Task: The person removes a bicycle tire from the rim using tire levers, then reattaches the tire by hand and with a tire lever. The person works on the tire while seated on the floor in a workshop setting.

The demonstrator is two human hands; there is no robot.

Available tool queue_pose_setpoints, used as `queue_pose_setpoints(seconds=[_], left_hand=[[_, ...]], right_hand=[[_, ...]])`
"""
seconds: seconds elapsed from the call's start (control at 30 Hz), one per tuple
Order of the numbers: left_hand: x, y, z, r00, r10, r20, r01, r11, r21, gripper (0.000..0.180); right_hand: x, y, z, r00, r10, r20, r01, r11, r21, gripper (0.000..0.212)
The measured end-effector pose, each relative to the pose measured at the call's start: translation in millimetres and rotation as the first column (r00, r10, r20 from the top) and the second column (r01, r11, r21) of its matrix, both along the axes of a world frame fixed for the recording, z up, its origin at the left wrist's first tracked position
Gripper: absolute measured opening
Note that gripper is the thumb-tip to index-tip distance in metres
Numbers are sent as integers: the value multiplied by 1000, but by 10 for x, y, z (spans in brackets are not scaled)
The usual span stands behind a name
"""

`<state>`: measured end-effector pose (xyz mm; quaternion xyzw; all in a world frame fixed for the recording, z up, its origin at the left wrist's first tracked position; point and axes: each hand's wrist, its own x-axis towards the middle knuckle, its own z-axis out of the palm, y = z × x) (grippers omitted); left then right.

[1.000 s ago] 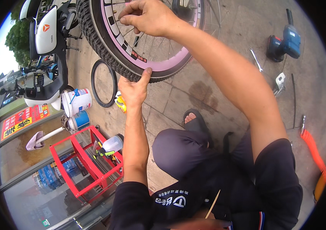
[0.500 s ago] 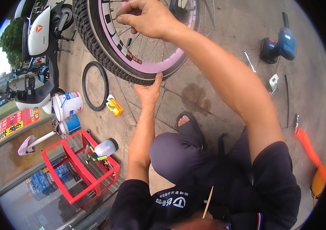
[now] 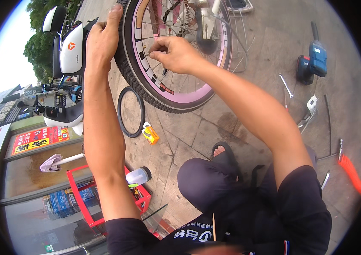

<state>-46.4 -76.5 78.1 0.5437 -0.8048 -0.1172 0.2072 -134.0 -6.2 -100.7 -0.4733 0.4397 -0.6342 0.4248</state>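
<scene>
A bicycle wheel with a black knobbly tire (image 3: 134, 83) and a pink rim (image 3: 176, 103) fills the top middle. My left hand (image 3: 103, 44) grips the tire's left side, thumb laid along its edge and fingers curled, partly hidden. Over the spokes just inside the rim, my right hand (image 3: 174, 54) is closed in a pinch of thumb and forefinger. Whatever is between those fingertips is too small to make out. Behind the wheel, parts of the bicycle's pink frame and a chain (image 3: 169, 10) show.
A loose black rubber ring (image 3: 121, 112) and a yellow box (image 3: 150, 133) lie on the paving. At right are a blue power tool (image 3: 316, 59), a wrench (image 3: 285, 85) and an orange coiled hose (image 3: 351, 173). A red rack (image 3: 78, 191) and a white scooter (image 3: 70, 51) stand left.
My left hand has gone from the wheel's bottom up to its left side. My right hand, still pinched, sits lower in the picture. The whole view has shifted, with the scene lower and further right.
</scene>
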Motion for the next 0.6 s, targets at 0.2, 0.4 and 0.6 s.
queue_pose_setpoints(seconds=[0.2,0.4,0.6], left_hand=[[-228,-93,-38,917,141,372,-101,987,-125,72],[-335,97,9,971,37,236,-18,997,-81,84],[28,231,-136,1000,17,13,-17,1000,-25,89]], right_hand=[[33,-31,22,995,-7,-99,5,1000,-21,21],[-5,-14,15,999,1,-53,-2,1000,-28,20],[-2,36,40,997,-53,-59,51,998,-27,19]])
